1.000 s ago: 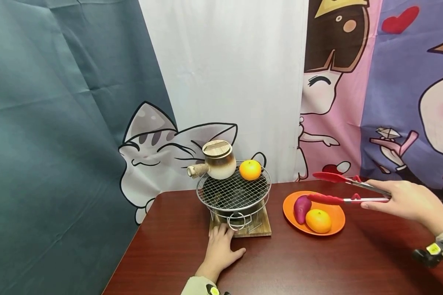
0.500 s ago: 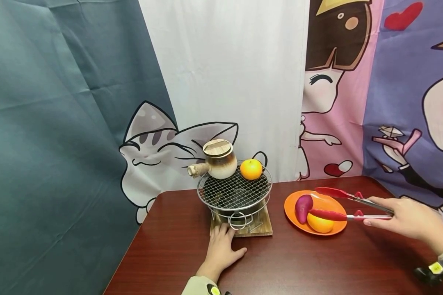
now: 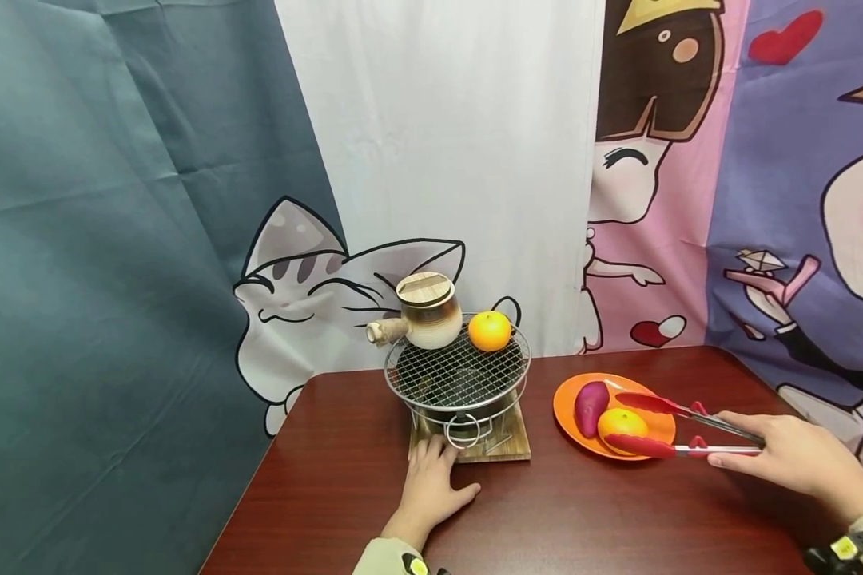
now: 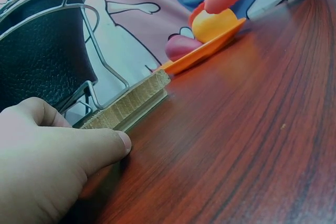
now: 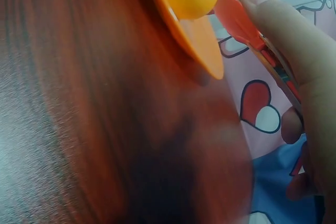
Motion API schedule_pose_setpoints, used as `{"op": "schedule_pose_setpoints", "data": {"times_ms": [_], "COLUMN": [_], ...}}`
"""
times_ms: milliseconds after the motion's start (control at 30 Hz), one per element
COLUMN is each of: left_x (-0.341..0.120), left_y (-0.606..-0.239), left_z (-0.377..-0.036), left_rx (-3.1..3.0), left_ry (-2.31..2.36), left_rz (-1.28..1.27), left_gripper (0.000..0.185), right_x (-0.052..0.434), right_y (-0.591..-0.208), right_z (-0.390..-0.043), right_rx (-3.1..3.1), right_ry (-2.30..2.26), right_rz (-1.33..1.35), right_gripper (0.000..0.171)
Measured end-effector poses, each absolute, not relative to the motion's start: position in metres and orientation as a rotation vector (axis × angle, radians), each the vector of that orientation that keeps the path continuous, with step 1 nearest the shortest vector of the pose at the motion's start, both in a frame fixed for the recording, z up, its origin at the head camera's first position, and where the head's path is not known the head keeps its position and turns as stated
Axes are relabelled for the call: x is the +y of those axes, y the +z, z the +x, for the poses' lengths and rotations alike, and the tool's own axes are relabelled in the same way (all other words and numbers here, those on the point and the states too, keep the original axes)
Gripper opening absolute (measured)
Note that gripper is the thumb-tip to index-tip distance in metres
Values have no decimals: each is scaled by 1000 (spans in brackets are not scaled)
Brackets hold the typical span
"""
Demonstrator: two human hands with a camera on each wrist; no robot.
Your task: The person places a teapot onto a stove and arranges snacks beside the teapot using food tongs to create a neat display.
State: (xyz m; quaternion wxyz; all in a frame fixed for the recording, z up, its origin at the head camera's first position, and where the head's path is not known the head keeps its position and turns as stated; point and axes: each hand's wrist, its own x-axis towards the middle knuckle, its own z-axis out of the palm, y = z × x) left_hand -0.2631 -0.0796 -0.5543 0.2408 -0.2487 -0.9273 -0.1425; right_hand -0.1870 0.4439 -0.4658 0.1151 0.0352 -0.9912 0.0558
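My right hand (image 3: 798, 455) grips a pair of tongs (image 3: 722, 450) with red tips, spread apart. Their tips lie either side of a mandarin orange (image 3: 618, 423) on an orange plate (image 3: 563, 403), the lower one overlapping the fruit's front. A purple sweet potato (image 3: 590, 409) shares the plate, left of the fruit. My left hand (image 3: 429, 491) rests at the front edge of a wooden board (image 3: 507, 447) under a tabletop grill (image 3: 460, 383), its thumb (image 4: 107, 148) stretched out beside the board.
On the grill's wire mesh stand a lidded clay pot (image 3: 431, 319) with a side handle and another mandarin orange (image 3: 489, 331). A ring handle (image 3: 463, 431) hangs at the grill's front. Behind the dark red table (image 3: 561, 519) is a printed cloth backdrop (image 3: 446, 144).
The right hand and the tongs have come down from above the plate, the tips now level with the mandarin orange. My left hand has stayed in place.
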Motion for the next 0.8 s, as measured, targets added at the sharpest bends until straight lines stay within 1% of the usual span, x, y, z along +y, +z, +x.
{"op": "schedule_pose_setpoints", "data": {"times_ms": [233, 467, 700, 800], "left_x": [-81, -80, -80, -79], "left_y": [-558, -555, -554, -556], "left_z": [-264, -264, -263, -263], "left_rx": [-2520, -2518, -2525, -2518], "left_ry": [-386, -386, -372, -369], "left_rz": [-676, -679, -681, -682], "left_gripper": [65, 62, 66, 63], "right_x": [446, 445, 444, 444], "right_y": [-479, -482, -483, -482], "right_z": [-185, -183, -181, -180], "right_rx": [-2915, -2910, -2880, -2872], "right_ry": [197, 193, 160, 142], "right_rz": [122, 89, 108, 119], "right_gripper": [83, 80, 78, 77]}}
